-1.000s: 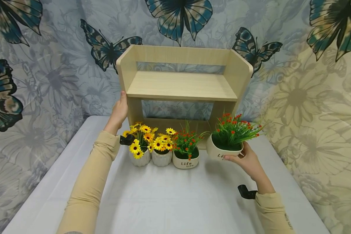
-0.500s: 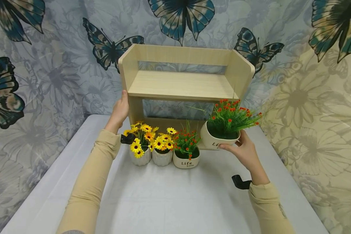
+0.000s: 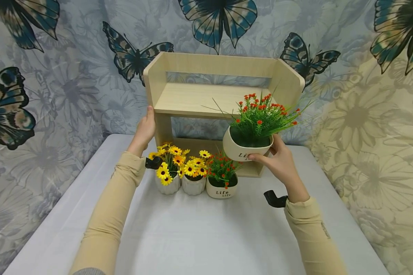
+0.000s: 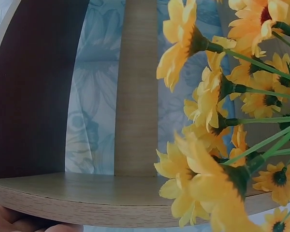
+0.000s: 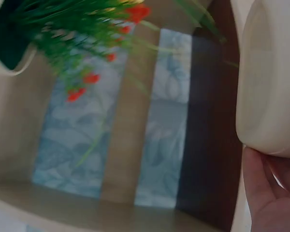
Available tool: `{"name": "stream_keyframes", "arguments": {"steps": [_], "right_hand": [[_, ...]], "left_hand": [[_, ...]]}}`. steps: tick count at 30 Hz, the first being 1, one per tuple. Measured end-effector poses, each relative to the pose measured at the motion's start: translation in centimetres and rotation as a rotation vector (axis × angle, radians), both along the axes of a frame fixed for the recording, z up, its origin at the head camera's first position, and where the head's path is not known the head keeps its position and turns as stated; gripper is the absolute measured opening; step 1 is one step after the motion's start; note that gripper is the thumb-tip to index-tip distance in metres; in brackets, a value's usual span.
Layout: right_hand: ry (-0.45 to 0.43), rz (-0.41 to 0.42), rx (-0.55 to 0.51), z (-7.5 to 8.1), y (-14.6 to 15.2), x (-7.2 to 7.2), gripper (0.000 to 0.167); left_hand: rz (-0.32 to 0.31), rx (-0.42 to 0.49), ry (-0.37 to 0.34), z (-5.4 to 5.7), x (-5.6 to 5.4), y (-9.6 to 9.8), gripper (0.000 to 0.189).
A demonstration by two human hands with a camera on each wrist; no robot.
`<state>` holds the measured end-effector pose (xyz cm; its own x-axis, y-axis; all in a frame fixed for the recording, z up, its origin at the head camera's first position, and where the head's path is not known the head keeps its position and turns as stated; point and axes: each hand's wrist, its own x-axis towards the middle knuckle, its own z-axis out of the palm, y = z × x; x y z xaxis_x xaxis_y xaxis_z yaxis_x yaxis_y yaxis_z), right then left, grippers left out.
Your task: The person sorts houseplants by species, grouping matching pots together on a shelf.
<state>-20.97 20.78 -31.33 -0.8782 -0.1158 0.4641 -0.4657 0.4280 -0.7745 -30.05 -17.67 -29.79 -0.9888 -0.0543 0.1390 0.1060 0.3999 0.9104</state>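
My right hand (image 3: 278, 164) holds up a white "Life" pot (image 3: 247, 147) of grass with red flowers, thumb across its front. It hangs before the right part of a two-tier wooden shelf (image 3: 206, 99), partly hiding it. The right wrist view shows the hand's fingers against the pot (image 5: 268, 96). My left hand (image 3: 142, 131) grips the shelf's left side panel; its fingers are partly hidden in the left wrist view. Below stands a smaller "Life" pot (image 3: 221, 191) with red flowers, beside two whitish pots (image 3: 193, 186) (image 3: 168, 186) of yellow flowers.
The pots stand in a row on a white-covered table (image 3: 199, 236), right in front of the lower tier. The upper shelf board (image 3: 192, 97) is bare. Behind is a cloth backdrop (image 3: 72, 88) with butterflies. Yellow flowers (image 4: 208, 174) crowd the left wrist view.
My right hand has lifted the larger red-flowered pot up and to the left, from near the lower tier towards the upper board. The left hand stays at the shelf's side.
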Motion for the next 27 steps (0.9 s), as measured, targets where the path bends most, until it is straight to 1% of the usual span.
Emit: {"name": "stream_keyframes", "arguments": {"steps": [4, 7, 11, 18, 23, 25, 27], "right_hand": [[0.03, 0.036, -0.034, 1.1, -1.1, -0.3, 0.072], [0.073, 0.066, -0.059, 1.9, -1.9, -0.7, 0.072], [0.114, 0.079, -0.061, 3.2, -2.9, -1.3, 0.074], [0.107, 0.047, -0.07, 5.2, -4.7, -2.4, 0.072], [0.105, -0.013, -0.076, 6.3, -6.0, -3.0, 0.075], [0.088, -0.025, -0.084, 6.6, -6.4, -3.2, 0.077], [0.07, -0.019, -0.103, 7.0, -6.8, -3.6, 0.078]], "left_hand": [[0.017, 0.001, -0.001, -0.1, -0.1, 0.1, 0.085], [0.019, -0.003, -0.003, 0.0, 0.0, 0.1, 0.085], [0.02, -0.003, -0.004, 0.0, 0.0, 0.1, 0.085], [0.018, -0.001, -0.008, 0.0, 0.0, 0.0, 0.084], [0.028, 0.002, -0.014, 0.0, 0.1, 0.0, 0.084], [0.029, 0.006, -0.014, 0.0, 0.1, 0.1, 0.084], [0.027, 0.011, -0.007, 0.0, 0.0, 0.1, 0.083]]}}
